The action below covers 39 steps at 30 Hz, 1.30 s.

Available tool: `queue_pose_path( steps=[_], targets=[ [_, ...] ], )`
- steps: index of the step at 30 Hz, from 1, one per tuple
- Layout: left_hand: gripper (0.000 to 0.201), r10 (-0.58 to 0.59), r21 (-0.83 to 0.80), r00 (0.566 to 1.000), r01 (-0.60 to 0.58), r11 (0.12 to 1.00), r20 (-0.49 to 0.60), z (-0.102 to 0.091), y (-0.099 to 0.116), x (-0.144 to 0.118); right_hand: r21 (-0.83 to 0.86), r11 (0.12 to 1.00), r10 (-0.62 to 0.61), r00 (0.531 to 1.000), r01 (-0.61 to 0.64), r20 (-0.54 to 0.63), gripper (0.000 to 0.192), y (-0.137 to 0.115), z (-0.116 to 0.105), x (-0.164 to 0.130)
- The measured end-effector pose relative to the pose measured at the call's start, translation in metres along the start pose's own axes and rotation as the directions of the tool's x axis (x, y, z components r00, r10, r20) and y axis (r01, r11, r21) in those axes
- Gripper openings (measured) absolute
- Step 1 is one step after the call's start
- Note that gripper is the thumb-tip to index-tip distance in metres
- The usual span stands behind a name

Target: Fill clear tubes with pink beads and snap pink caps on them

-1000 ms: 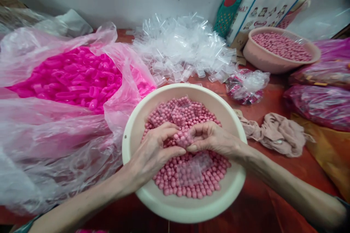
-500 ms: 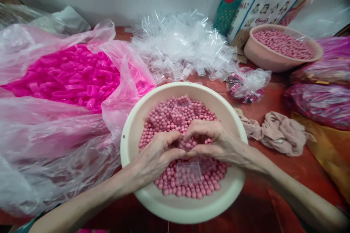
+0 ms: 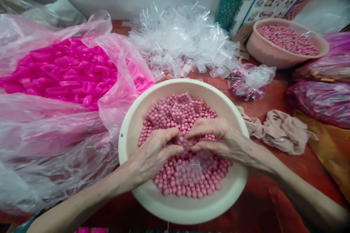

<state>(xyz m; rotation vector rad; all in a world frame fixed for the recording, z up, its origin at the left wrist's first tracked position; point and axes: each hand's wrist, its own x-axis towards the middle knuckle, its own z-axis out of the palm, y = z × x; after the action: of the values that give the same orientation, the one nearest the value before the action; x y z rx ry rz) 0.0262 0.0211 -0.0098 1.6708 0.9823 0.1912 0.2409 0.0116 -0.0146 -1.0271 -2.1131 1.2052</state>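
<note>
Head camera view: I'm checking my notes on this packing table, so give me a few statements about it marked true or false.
1. Both hands, the left hand and the right hand, are over the cream bowl. True.
2. The cream bowl holds blue cubes. False: it holds small pink balls.
3. The hands meet at a small clear packet between their fingertips. True.
4. The heap of clear plastic pieces lies inside the cream bowl. False: it lies on the table behind it.
5. A second bowl of pink balls stands at the far right. True.
</note>
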Motion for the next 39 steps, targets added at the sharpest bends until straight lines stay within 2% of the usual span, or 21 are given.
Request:
queue_pose_path(
  steps=[4, 9, 11, 13, 14, 15, 16, 18, 20, 22, 24, 25, 27, 30, 34, 37, 39],
  targets=[
    [0.015, 0.007, 0.044, 1.0, -0.006, 0.999, -0.03, 0.001, -0.003, -0.001, -0.002, 1.0, 0.017, 1.0, -0.017, 0.02, 0.009, -0.005, 0.005, 0.006],
    [0.016, -0.03, 0.106, 0.994, 0.041, 0.993, -0.106, 0.002, -0.007, -0.006, -0.052, 0.989, 0.143, 0.984, -0.138, 0.11, 0.019, -0.001, -0.007, -0.002],
    [0.015, -0.047, 0.109, 0.989, 0.062, 0.992, -0.139, 0.001, -0.007, -0.006, -0.16, 0.973, 0.173, 0.985, -0.168, 0.013, 0.025, 0.002, -0.007, -0.009],
    [0.012, -0.051, 0.1, 0.988, 0.066, 0.993, -0.149, 0.002, -0.006, -0.006, -0.251, 0.955, 0.13, 0.984, -0.158, -0.123, 0.042, 0.004, -0.001, -0.012],
    [0.011, -0.041, 0.089, 0.989, 0.054, 0.995, -0.144, 0.002, -0.005, -0.005, -0.259, 0.955, 0.106, 0.983, -0.143, -0.153, 0.047, 0.004, 0.004, -0.012],
    [0.01, -0.024, 0.08, 0.991, 0.035, 0.996, -0.133, 0.003, -0.004, -0.004, -0.229, 0.965, 0.095, 0.985, -0.126, -0.141, 0.045, 0.004, 0.009, -0.01],
    [0.01, -0.007, 0.082, 0.992, 0.017, 0.997, -0.129, 0.003, -0.004, -0.003, -0.179, 0.977, 0.101, 0.99, -0.117, -0.096, 0.034, 0.004, 0.015, -0.006],
    [0.011, 0.024, 0.146, 0.986, 0.0, 0.989, -0.163, 0.003, -0.003, -0.003, -0.144, 0.985, 0.076, 0.992, -0.09, -0.1, 0.017, 0.004, 0.026, 0.006],
    [0.012, 0.075, 0.297, 0.954, 0.015, 0.955, -0.291, -0.001, -0.003, -0.004, -0.203, 0.978, 0.013, 0.988, -0.044, -0.152, 0.011, 0.008, 0.034, 0.019],
    [0.016, 0.157, 0.44, 0.891, 0.052, 0.897, -0.426, -0.008, -0.005, -0.006, -0.287, 0.958, -0.047, 0.984, -0.004, -0.171, 0.011, 0.014, 0.039, 0.03],
    [0.019, 0.209, 0.51, 0.859, 0.068, 0.857, -0.466, -0.017, -0.008, -0.008, -0.355, 0.934, -0.098, 0.985, 0.041, -0.145, 0.014, 0.019, 0.04, 0.039],
    [0.018, 0.207, 0.529, 0.869, 0.072, 0.846, -0.449, -0.021, -0.009, -0.008, -0.384, 0.921, -0.125, 0.985, 0.071, -0.12, 0.017, 0.019, 0.04, 0.042],
    [0.015, 0.162, 0.555, 0.917, 0.074, 0.829, -0.364, -0.026, -0.011, -0.008, -0.433, 0.894, -0.161, 0.985, 0.119, -0.061, 0.022, 0.018, 0.041, 0.046],
    [0.015, 0.096, 0.587, 0.972, 0.051, 0.808, -0.216, -0.026, -0.011, -0.006, -0.522, 0.846, -0.117, 0.993, 0.104, 0.007, 0.022, 0.013, 0.045, 0.05],
    [0.018, 0.086, 0.633, 0.981, 0.045, 0.773, -0.175, -0.022, -0.01, -0.007, -0.618, 0.786, -0.05, 0.999, 0.034, -0.009, 0.026, 0.014, 0.047, 0.05],
    [0.018, 0.102, 0.65, 0.98, 0.036, 0.759, -0.173, -0.022, -0.011, -0.006, -0.541, 0.841, -0.036, 0.997, -0.004, -0.063, 0.028, 0.013, 0.031, 0.042],
    [0.021, 0.118, 0.67, 0.978, 0.029, 0.742, -0.173, -0.023, -0.013, -0.002, -0.473, 0.878, 0.018, 0.993, -0.07, -0.113, 0.021, 0.007, 0.016, 0.031]
  ],
)
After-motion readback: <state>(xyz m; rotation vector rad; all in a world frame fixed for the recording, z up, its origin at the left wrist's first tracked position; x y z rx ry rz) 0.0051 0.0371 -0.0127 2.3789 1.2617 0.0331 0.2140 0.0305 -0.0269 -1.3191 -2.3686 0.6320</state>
